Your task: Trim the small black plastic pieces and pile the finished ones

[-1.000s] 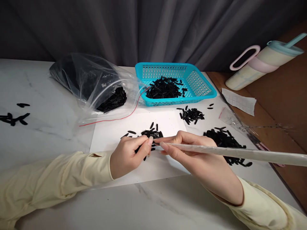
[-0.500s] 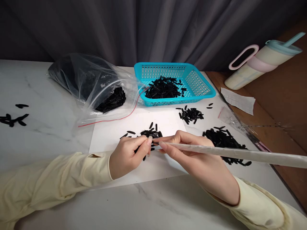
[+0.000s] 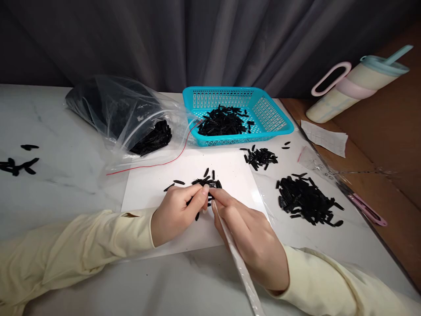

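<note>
Gripping long, narrow, shiny white rod (image 3: pixel 242 270) in right hand (image 3: pixel 255 241); long axis slants from bottom frame edge up-left, tip beside left hand (image 3: pixel 176 215). Left thumb and forefinger pinched together, contents hidden. Slim, rough black pieces (image 3: pixel 207 180) behind, on smooth white paper (image 3: pixel 144 186).

To my eye the bench (image 3: pixel 49 193) is smooth with a soft sheen, the basket (image 3: pixel 279 132) glossy plastic, the bag (image 3: pixel 131 103) thin clear plastic. The black pieces (image 3: pixel 304 199) look rough, the pale stick (image 3: pixel 239 263) shiny, the curtain (image 3: pixel 210 44) matt cloth.
</note>
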`<state>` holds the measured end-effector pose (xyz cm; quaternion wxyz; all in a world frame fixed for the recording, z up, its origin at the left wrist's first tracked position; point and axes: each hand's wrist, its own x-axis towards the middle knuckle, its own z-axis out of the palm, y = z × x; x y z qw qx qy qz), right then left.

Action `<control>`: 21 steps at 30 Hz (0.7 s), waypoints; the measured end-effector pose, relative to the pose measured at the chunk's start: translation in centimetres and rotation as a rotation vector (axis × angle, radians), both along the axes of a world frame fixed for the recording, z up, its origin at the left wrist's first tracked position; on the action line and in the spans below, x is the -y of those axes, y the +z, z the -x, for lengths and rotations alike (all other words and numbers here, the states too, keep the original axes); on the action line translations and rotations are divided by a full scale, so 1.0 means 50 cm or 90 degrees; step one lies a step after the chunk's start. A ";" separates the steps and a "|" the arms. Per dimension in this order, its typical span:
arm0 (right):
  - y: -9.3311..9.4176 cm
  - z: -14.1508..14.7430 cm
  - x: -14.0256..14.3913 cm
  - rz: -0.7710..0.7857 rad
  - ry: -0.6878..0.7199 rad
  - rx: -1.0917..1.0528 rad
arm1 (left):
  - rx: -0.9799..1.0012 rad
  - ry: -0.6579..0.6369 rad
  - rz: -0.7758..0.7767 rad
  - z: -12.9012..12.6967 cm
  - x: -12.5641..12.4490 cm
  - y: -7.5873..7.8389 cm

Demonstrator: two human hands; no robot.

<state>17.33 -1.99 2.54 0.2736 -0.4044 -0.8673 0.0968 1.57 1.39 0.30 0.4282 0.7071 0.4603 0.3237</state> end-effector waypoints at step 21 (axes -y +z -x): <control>0.000 0.004 -0.014 0.100 -0.151 -0.156 | 0.054 -0.018 0.056 0.006 -0.003 0.003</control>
